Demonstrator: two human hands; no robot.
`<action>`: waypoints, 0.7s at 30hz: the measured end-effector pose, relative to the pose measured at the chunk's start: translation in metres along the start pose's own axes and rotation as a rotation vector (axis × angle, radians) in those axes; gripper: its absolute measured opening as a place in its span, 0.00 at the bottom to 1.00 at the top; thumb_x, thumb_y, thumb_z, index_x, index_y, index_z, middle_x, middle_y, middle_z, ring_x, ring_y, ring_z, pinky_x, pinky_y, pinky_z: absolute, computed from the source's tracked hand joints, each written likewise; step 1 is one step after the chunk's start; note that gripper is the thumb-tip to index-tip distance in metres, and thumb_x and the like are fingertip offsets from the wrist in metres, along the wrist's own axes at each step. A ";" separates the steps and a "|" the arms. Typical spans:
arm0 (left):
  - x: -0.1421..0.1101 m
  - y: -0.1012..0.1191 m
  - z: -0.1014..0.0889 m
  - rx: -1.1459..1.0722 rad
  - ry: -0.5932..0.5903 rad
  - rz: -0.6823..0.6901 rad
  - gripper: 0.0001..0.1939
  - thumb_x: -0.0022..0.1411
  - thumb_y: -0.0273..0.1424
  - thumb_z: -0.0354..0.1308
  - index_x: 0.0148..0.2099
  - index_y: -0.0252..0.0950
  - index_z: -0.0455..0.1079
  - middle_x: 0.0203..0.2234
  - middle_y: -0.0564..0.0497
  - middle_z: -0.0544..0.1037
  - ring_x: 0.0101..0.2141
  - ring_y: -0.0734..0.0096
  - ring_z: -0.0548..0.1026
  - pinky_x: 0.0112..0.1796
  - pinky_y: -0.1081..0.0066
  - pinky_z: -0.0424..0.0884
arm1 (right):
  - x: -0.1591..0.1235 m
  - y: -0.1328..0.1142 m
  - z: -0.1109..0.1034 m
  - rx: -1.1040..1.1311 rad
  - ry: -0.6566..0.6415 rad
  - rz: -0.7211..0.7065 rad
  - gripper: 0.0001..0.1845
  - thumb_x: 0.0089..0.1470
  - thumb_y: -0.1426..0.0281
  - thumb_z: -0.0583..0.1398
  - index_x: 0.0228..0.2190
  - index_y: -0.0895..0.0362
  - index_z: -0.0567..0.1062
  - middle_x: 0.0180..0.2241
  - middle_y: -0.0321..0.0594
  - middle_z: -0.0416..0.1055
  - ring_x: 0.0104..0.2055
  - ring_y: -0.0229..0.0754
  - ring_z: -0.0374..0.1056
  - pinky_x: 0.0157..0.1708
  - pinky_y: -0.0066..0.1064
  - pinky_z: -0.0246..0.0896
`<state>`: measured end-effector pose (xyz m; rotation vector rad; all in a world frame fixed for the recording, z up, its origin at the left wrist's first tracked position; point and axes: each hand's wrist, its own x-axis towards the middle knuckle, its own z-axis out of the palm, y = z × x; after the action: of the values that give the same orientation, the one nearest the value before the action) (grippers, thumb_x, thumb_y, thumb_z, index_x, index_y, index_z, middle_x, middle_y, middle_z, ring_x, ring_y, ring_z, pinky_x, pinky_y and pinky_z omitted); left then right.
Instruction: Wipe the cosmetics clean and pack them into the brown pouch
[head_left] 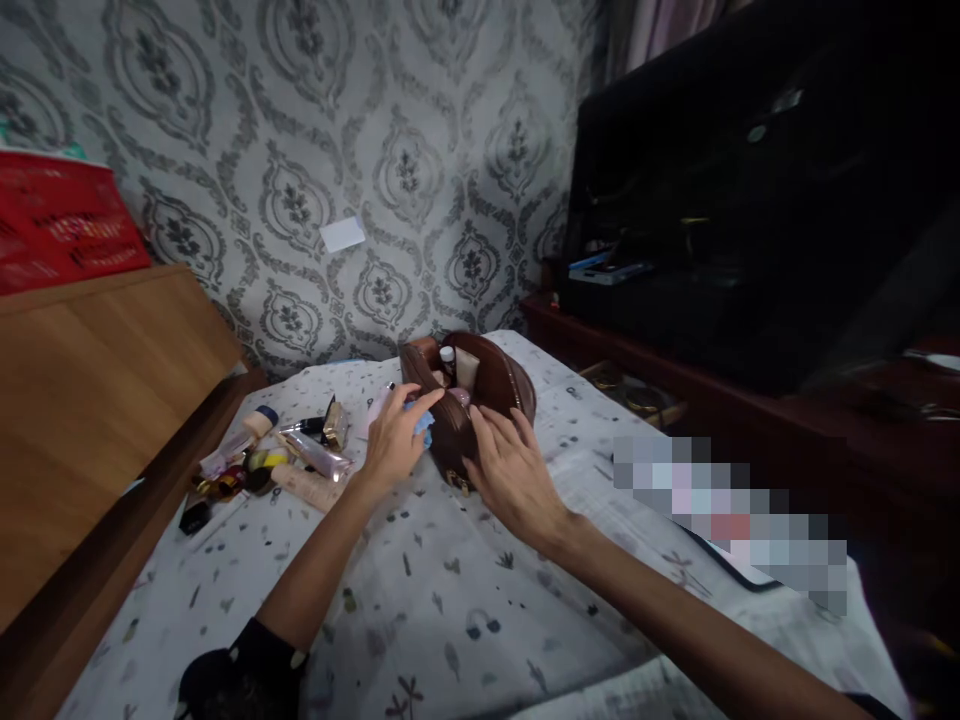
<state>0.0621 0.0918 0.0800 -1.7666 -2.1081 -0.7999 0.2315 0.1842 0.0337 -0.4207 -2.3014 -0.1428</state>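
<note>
A brown leather-like cosmetic bag (450, 440) stands unzipped on the patterned cloth, its lid tipped back. Inside it show a beige tube (466, 370), a small white-capped bottle (448, 355) and a pinkish item partly hidden by the bag's edge. At the bag's left side, my left hand (396, 440) is closed around a crumpled blue piece (426, 425), its index finger reaching to the bag's rim. What the blue piece is does not show clearly. My right hand (514, 470) rests against the bag's front right side, fingers spread, holding nothing.
Several cosmetics, among them a silvery tube (319, 455) and a beige tube (306, 487), lie in a pile at left. A wooden board (112, 400) borders the left side. On the right are a blurred-out flat object (742, 530) and a large black screen (697, 220).
</note>
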 end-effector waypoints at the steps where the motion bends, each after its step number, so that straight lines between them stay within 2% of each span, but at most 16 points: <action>1: -0.003 0.000 0.001 -0.016 0.001 -0.005 0.35 0.55 0.17 0.51 0.63 0.47 0.63 0.56 0.48 0.65 0.55 0.61 0.68 0.56 0.60 0.68 | -0.002 0.001 0.001 -0.004 0.023 -0.007 0.32 0.61 0.72 0.52 0.63 0.67 0.53 0.55 0.59 0.69 0.61 0.56 0.60 0.62 0.53 0.50; 5: -0.024 -0.005 0.002 -0.049 -0.050 -0.051 0.38 0.57 0.19 0.51 0.68 0.47 0.52 0.56 0.47 0.66 0.58 0.60 0.65 0.57 0.60 0.66 | -0.007 0.000 0.004 0.024 0.088 -0.012 0.32 0.61 0.71 0.53 0.64 0.66 0.54 0.60 0.60 0.63 0.66 0.58 0.54 0.63 0.55 0.51; 7: -0.038 -0.012 0.002 -0.038 -0.091 -0.077 0.38 0.58 0.20 0.51 0.68 0.45 0.51 0.57 0.46 0.66 0.58 0.59 0.65 0.56 0.60 0.67 | -0.008 -0.004 0.005 0.053 0.116 -0.038 0.31 0.61 0.71 0.53 0.64 0.65 0.55 0.61 0.61 0.60 0.67 0.60 0.52 0.63 0.58 0.50; 12: -0.075 -0.042 -0.001 0.044 -0.152 -0.166 0.31 0.55 0.18 0.52 0.60 0.42 0.60 0.55 0.46 0.67 0.55 0.60 0.67 0.53 0.59 0.69 | -0.008 -0.022 0.013 0.178 0.173 -0.163 0.22 0.60 0.74 0.55 0.56 0.62 0.66 0.62 0.60 0.58 0.67 0.60 0.50 0.60 0.57 0.57; 15: -0.090 -0.059 -0.006 0.119 -0.147 -0.218 0.26 0.55 0.18 0.52 0.55 0.40 0.65 0.55 0.46 0.66 0.55 0.59 0.67 0.54 0.58 0.68 | -0.006 -0.037 0.020 0.252 0.193 -0.171 0.18 0.59 0.76 0.55 0.51 0.60 0.70 0.64 0.58 0.54 0.67 0.60 0.50 0.59 0.57 0.59; 18: -0.092 -0.076 -0.011 0.206 -0.116 -0.330 0.24 0.56 0.19 0.53 0.55 0.39 0.65 0.54 0.43 0.66 0.55 0.56 0.66 0.51 0.57 0.69 | -0.003 -0.053 0.027 0.309 0.188 -0.206 0.17 0.58 0.78 0.54 0.48 0.59 0.71 0.64 0.57 0.53 0.68 0.59 0.49 0.59 0.58 0.58; 21: -0.085 -0.095 -0.015 0.276 -0.064 -0.450 0.24 0.58 0.22 0.54 0.57 0.38 0.64 0.53 0.41 0.66 0.54 0.54 0.66 0.49 0.57 0.70 | -0.002 -0.069 0.039 0.389 0.102 -0.277 0.15 0.59 0.79 0.53 0.45 0.58 0.73 0.61 0.55 0.60 0.66 0.56 0.52 0.58 0.55 0.61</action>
<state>-0.0132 0.0044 0.0238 -1.2114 -2.5570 -0.5190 0.1818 0.1281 0.0072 0.1027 -2.2087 0.1442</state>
